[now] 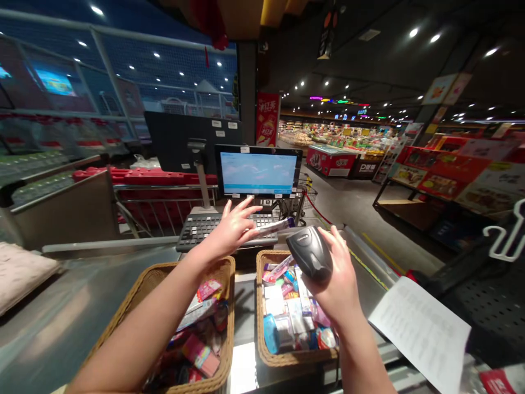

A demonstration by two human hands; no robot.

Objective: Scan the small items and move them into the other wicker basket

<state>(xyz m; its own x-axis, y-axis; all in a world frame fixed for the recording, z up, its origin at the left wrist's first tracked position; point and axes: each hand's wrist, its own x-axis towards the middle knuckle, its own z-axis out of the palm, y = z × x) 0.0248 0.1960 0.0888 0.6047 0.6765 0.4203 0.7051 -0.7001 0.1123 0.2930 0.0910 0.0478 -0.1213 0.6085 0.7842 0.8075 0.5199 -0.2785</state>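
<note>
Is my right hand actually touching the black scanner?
Touching. The head view shows the right hand holding the black scanner, its near end against the palm.

My left hand (236, 226) and my right hand (339, 282) are bare; my forearms (153, 314), uncovered too, taper smoothly.

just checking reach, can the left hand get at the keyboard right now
Probably yes: the left hand appears over the keyboard, fingers spread, though the slim packet it holds could hinder it.
</note>
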